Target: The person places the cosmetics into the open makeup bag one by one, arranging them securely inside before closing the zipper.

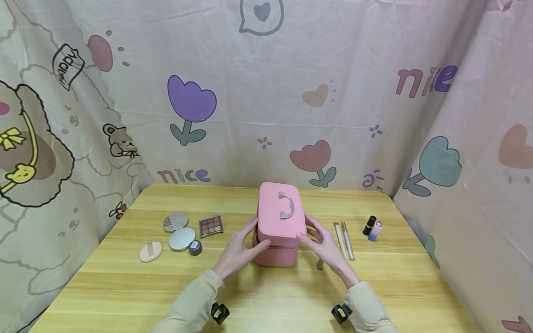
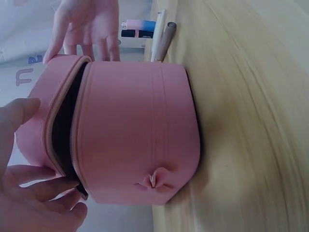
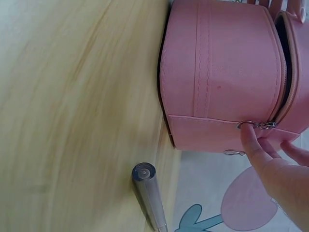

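A pink cosmetic case stands upright at the middle of the table, its handled lid lowered with a dark gap along the zipper. On the left, my left hand grips the lid, thumb on its front and fingers curled at the zipper edge. My right hand holds the opposite side. Its thumb rests at the lid's front corner, and one fingertip is at the zipper pull in the right wrist view. A small bow decorates the case's side. The case's contents are hidden.
Left on the table lie a powder puff, two round discs, a small dark jar and an eyeshadow palette. To the right are slim sticks, a black tube and a pink-blue tube. A grey-brown stick lies beside the case.
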Demonstrator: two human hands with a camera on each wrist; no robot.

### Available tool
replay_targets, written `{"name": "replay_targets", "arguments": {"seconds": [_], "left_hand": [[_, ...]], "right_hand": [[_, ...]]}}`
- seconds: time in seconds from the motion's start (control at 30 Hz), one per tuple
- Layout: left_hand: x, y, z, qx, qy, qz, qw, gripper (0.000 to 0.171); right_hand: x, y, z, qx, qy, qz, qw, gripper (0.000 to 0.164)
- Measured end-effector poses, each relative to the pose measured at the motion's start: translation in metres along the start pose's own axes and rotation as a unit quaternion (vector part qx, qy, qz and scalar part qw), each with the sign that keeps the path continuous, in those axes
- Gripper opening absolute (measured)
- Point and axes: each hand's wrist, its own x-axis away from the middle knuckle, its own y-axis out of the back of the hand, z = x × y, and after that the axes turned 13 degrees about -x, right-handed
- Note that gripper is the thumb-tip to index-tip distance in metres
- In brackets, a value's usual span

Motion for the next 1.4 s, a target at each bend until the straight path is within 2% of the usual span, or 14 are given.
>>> {"name": "replay_targets", "arguments": {"seconds": [0.37,0.77,1.1,1.4], "left_hand": [[-0.003,0.001,-0.011,0.012,-0.012,-0.023,0.9996,0.079],[-0.01,0.002,-0.023,0.024,-0.061,-0.044,0.9969,0.078],[-0.023,-0.001,-0.035,0.026,-0.119,-0.047,0.9915,0.077],[-0.03,-0.006,-0.046,0.052,-0.129,-0.035,0.9897,0.066]], "right_hand": [[0.002,0.005,-0.002,0.006,0.016,-0.021,1.0,0.064],[0.003,0.003,0.007,0.015,0.07,-0.088,0.994,0.056],[0.002,0.002,0.01,-0.011,0.103,-0.1,0.99,0.054],[0.003,0.003,0.012,-0.015,0.102,-0.11,0.989,0.052]]}}
